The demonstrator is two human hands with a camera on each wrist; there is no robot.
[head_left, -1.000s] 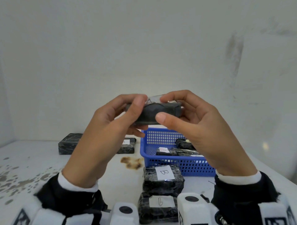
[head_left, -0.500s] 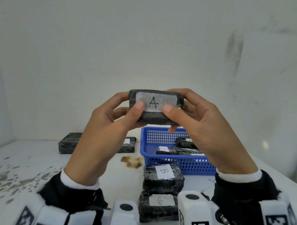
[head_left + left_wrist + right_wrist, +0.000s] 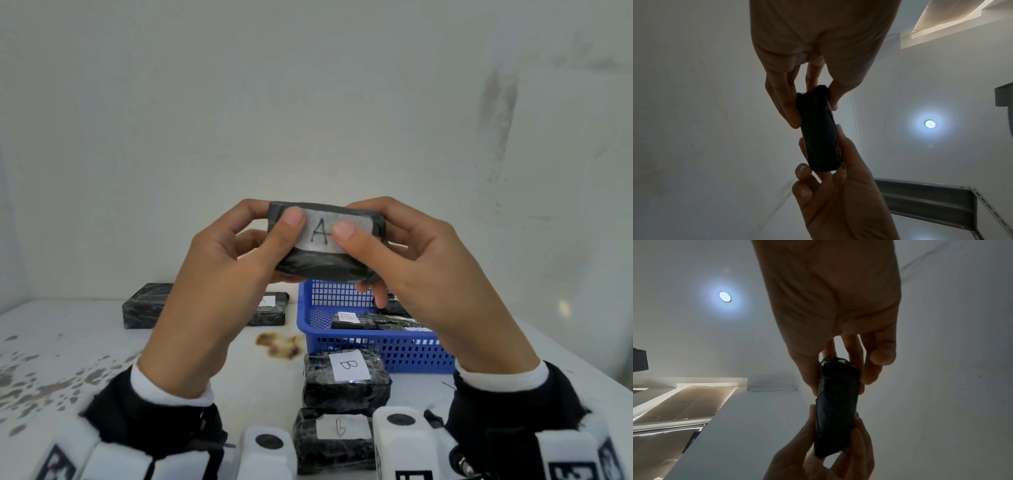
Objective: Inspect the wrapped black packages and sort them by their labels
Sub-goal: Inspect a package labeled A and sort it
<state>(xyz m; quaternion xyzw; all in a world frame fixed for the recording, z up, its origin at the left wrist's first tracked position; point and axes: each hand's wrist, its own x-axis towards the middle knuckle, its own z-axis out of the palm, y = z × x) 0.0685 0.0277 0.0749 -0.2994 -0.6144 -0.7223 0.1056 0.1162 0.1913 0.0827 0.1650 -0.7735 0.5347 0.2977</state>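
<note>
White table (image 3: 102, 346) bears blue basket (image 3: 411, 356) holding wrapped packages (image 3: 356, 320).

Basket pkg labels (image 3: 346, 317) too small.

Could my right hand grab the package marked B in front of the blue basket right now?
Probably not yet: the right hand and left hand both grip the A package. The B package lies uncovered below them, so once the right hand lets go, its way looks free.
</note>
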